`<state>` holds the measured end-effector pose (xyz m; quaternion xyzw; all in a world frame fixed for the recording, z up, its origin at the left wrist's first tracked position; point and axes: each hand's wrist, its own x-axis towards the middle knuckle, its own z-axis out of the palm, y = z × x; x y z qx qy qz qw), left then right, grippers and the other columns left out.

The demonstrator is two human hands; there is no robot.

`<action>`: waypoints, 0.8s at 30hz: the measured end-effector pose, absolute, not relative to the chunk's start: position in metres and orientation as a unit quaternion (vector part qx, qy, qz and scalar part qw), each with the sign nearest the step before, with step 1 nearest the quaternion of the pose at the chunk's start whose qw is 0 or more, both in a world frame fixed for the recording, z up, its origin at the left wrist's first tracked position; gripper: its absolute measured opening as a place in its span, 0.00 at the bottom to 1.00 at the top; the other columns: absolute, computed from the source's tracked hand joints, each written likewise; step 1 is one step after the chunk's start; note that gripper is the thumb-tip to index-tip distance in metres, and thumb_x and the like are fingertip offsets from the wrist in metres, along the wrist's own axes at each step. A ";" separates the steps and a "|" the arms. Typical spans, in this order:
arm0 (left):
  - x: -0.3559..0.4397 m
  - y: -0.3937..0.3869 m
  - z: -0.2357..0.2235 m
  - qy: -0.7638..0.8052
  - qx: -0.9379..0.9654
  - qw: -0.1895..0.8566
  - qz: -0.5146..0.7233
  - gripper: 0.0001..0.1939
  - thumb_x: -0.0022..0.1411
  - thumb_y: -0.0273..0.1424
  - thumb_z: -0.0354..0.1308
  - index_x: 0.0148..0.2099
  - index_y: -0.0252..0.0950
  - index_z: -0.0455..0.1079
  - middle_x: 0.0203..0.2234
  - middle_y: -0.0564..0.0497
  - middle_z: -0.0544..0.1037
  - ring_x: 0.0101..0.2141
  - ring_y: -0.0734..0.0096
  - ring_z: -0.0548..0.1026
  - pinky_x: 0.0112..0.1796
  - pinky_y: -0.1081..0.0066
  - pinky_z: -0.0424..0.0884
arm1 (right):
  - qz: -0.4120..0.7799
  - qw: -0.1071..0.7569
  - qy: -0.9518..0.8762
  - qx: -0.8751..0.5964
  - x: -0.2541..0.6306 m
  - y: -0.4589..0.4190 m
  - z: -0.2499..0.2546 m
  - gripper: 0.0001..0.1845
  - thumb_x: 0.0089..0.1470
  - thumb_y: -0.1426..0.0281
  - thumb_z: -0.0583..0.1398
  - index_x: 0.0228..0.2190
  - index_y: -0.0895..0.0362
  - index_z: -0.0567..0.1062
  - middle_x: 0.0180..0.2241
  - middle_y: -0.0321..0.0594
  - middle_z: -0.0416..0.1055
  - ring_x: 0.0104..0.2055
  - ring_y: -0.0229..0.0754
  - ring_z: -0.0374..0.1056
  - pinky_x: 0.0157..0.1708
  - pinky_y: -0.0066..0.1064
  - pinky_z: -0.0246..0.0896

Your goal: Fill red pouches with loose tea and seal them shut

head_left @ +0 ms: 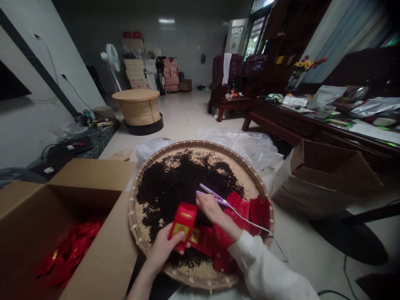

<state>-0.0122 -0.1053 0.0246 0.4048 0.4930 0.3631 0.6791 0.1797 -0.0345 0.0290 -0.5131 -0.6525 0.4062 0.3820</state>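
My left hand (165, 249) is closed around a red foil packet (185, 221) with a gold label, holding it tilted over the basket. Just right of the packet, my right hand (208, 206) grips a purple mini flat iron (220, 200) with a white cord; its two plates point up and left, slightly apart. Beneath both hands is a round woven bamboo tray (134, 227) spread with dark loose tea leaves (175, 179). More red packets (223, 250) lie flat at the tray's right side, partly hidden by my right forearm.
At left stands an open cardboard box (103, 250) with many red packets (73, 250) inside. Another open box (312, 183) is on the right, beside a black round base (353, 239). Clear plastic sheeting (240, 143) lies behind the tray. A dark wooden table (281, 121) holds clutter.
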 end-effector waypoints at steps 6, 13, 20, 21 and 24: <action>-0.075 -0.086 0.059 0.431 0.191 0.378 0.797 0.23 0.48 0.43 0.67 0.45 0.42 0.69 0.41 0.52 0.79 0.33 0.72 0.78 0.30 0.77 0.74 | 0.430 0.297 -0.631 -0.573 0.202 -0.035 0.030 0.39 0.55 0.40 0.37 0.18 0.57 0.66 0.13 0.35 0.60 0.15 0.35 0.59 0.19 0.27 0.52; -0.027 -0.097 0.023 0.523 0.343 0.592 0.508 0.27 0.46 0.37 0.68 0.48 0.36 0.68 0.40 0.43 0.79 0.33 0.62 0.79 0.32 0.66 0.76 | 0.152 -0.085 -0.794 -0.582 0.171 -0.086 0.015 0.28 0.34 0.63 0.72 0.38 0.60 0.73 0.34 0.50 0.75 0.37 0.52 0.71 0.29 0.31 0.61; 0.007 -0.105 -0.004 0.480 0.739 0.422 0.212 0.24 0.47 0.22 0.60 0.49 0.41 0.72 0.48 0.46 0.76 0.51 0.56 0.70 0.55 0.55 0.62 | 0.082 -0.072 -0.792 -0.601 0.159 -0.101 -0.002 0.22 0.42 0.68 0.68 0.40 0.62 0.71 0.40 0.54 0.71 0.43 0.54 0.66 0.32 0.36 0.63; 0.008 -0.105 -0.005 0.472 0.762 0.398 0.197 0.25 0.48 0.21 0.59 0.50 0.40 0.71 0.49 0.46 0.76 0.51 0.56 0.69 0.55 0.54 0.61 | 0.087 -0.072 -0.787 -0.606 0.160 -0.101 -0.001 0.21 0.43 0.69 0.67 0.40 0.63 0.71 0.40 0.54 0.71 0.42 0.54 0.66 0.32 0.36 0.63; 0.014 -0.105 -0.004 0.459 0.800 0.346 0.175 0.26 0.51 0.20 0.56 0.53 0.40 0.68 0.50 0.46 0.74 0.51 0.56 0.67 0.53 0.55 0.64 | 0.098 -0.066 -0.780 -0.614 0.164 -0.098 0.002 0.11 0.52 0.75 0.59 0.40 0.63 0.73 0.39 0.53 0.72 0.42 0.52 0.67 0.35 0.37 0.62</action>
